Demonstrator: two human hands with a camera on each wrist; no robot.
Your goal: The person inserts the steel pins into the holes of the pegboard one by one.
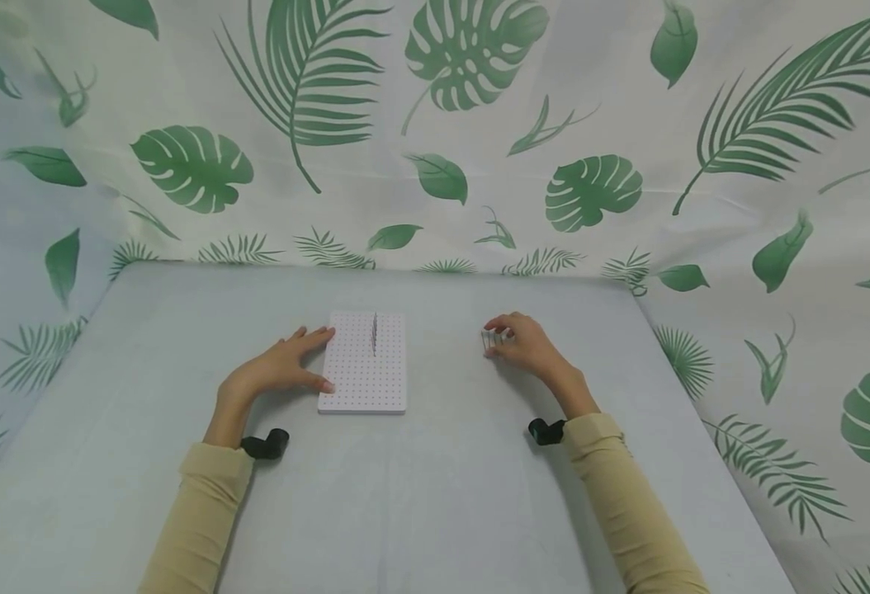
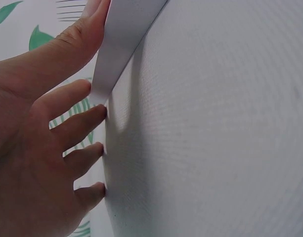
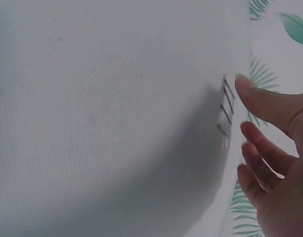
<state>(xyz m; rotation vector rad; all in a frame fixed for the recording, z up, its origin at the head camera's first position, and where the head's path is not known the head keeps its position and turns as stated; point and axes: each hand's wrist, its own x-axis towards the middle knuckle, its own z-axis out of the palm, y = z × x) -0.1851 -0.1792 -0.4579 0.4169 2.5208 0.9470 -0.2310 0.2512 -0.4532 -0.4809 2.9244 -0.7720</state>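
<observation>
A white perforated board [image 1: 364, 375] lies flat on the grey table [image 1: 442, 495], with a short row of thin metal pins [image 1: 374, 332] standing upright near its far edge. My left hand [image 1: 290, 363] rests against the board's left side, its fingers straight along the edge and the thumb at the near corner. The left wrist view shows that hand [image 2: 42, 138] touching the board's white edge [image 2: 119, 44]. My right hand [image 1: 527, 342] sits to the right of the board with relaxed fingers at a small cluster of loose pins [image 1: 493, 338]. In the right wrist view the pins [image 3: 225, 106] lie just beyond the fingertips [image 3: 250, 133], with none held.
A leaf-patterned cloth [image 1: 435, 124] hangs behind and around the table. Black wrist cameras [image 1: 267, 445] sit at both beige sleeves. Bare grey tabletop lies in front of the board and between the arms.
</observation>
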